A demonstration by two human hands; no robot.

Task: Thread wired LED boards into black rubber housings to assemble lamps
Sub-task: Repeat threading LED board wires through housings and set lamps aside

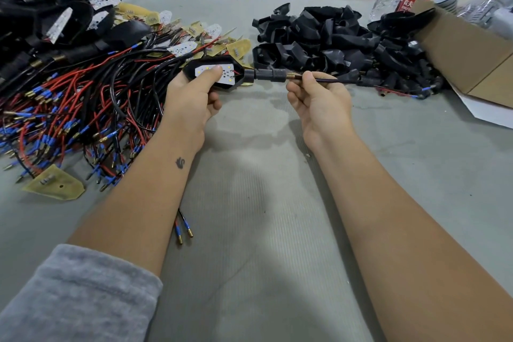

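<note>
Black housing sits gripped in the left hand above the tabletop, thumb pressing the board home, while right-hand fingers pinch the wire past the stem, pull-through looks nearly done, next a steady tug.

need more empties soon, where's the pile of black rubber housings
In the head view the pile of black rubber housings lies on the table's far right, beyond the right hand, between the cardboard box and the wired LED boards.
</note>
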